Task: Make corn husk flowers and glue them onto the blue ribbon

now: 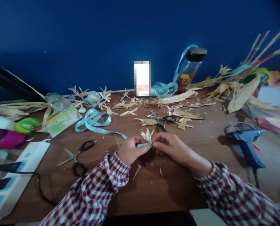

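Observation:
Between my hands stands a small pale flower of husk petals (147,135), its base pinched low down. My left hand (132,149) is closed, with thumb and forefinger pressing a light blue ribbon (96,126) near that base. The ribbon runs back from these fingers to loose loops on the table. My right hand (169,146) is closed too, its fingertips meeting at the flower's base; its other fingers curl beneath. Just beyond the flower lie black-handled scissors (162,119), partly open. A second pair of scissors (77,157) lies left of my left forearm.
A blue glue gun (247,146) stands at the right. On the left are a white power strip (29,175) with plugged cables and a plastic bottle (57,101). Dried husks (175,97), finished-looking flowers (104,95) and a black-lidded jar (189,69) line the blue wall.

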`<state>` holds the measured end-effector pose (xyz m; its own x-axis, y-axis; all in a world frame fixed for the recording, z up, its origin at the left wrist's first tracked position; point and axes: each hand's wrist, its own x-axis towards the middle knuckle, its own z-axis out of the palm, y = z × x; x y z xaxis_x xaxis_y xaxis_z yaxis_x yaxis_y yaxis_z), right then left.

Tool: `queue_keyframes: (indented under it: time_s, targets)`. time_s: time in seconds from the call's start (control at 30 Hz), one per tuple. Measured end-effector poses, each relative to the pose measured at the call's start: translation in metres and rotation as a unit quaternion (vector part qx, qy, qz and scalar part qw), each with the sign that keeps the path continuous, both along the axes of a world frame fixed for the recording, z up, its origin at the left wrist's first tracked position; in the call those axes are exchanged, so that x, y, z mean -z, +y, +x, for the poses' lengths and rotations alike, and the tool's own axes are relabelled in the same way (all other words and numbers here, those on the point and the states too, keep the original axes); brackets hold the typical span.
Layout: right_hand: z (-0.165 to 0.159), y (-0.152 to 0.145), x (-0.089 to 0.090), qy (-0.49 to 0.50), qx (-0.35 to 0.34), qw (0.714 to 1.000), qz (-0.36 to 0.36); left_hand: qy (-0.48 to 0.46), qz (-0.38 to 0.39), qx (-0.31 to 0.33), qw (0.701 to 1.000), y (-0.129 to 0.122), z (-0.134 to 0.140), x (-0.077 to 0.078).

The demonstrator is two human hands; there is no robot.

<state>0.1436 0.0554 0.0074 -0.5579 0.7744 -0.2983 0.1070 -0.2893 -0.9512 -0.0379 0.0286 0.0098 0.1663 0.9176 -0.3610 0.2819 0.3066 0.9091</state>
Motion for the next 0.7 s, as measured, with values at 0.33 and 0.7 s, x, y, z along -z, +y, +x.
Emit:
queue_keyframes:
  time_s: [0.33, 0.7]
  targets:
    - [0.0006, -0.0001, 0.0034, -0.016, 0.003, 1.000, -0.026, 0.004, 0.000, 0.009, 1.000, -0.0011, 0.0021, -0.0022]
    - [0.0032, 0.0000, 0.0021, -0.022, -0.020, 0.999, -0.013, -0.043, -0.049, 0.026, 0.998, -0.0004, -0.0026, 0.0036]
